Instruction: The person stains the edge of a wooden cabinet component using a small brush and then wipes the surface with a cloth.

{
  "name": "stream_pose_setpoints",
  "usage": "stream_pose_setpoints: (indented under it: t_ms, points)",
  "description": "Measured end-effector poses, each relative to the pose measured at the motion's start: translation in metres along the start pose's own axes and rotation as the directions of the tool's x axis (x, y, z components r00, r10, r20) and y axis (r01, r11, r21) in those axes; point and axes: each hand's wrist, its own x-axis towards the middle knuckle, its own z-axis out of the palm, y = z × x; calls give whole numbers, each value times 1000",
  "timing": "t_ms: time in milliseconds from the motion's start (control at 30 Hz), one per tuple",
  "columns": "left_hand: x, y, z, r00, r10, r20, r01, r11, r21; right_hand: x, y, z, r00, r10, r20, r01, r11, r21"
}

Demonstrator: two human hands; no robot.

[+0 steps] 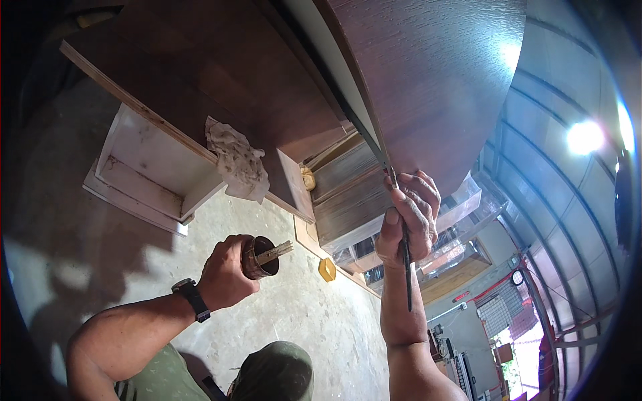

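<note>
My left hand (227, 273) is wrapped around a small, stained brown can (250, 259), tilted so that its opening shows. A pale, crusted stick (275, 252) pokes out of it. Raised on the right, my right hand (418, 217) pinches a thin, dark-handled paintbrush (406, 257). Its tip is up at the lower corner of a glossy reddish-brown wood panel (435, 87); whether the bristles touch the edge is too small to tell. A crumpled, stained rag (235, 160) drapes over the edge of a dark brown board (221, 73) on the left.
Below the board stands a white drawer-like box (144, 157). A yellow hexagonal object (327, 269) sits near the concrete floor's (307, 321) edge by stacked, plastic-wrapped panels (354, 200). My knee (277, 371) is at the bottom. A bright lamp (585, 138) shines at right.
</note>
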Motion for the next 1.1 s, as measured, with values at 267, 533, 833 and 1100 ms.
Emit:
stream_pose_setpoints:
  t_ms: [267, 533, 833, 1100]
  points:
    - [-1, 2, 1, 999, 6, -46, -8, 999, -47, -3, 1, -2, 1000, 1, 2, -1, 1000, 5]
    - [-2, -2, 2, 999, 21, -42, -21, 1000, -15, -6, 1, -1, 1000, 21, -6, -21, 1000, -4]
    - [-2, -7, 3, 1000, 20, -17, -20, 1000, 2, -9, 2, -3, 1000, 27, -8, -28, 999, -25]
    - [-1, -10, 4, 1000, 30, -6, -30, 1000, 7, -16, 4, -4, 999, 49, -18, -50, 999, -22]
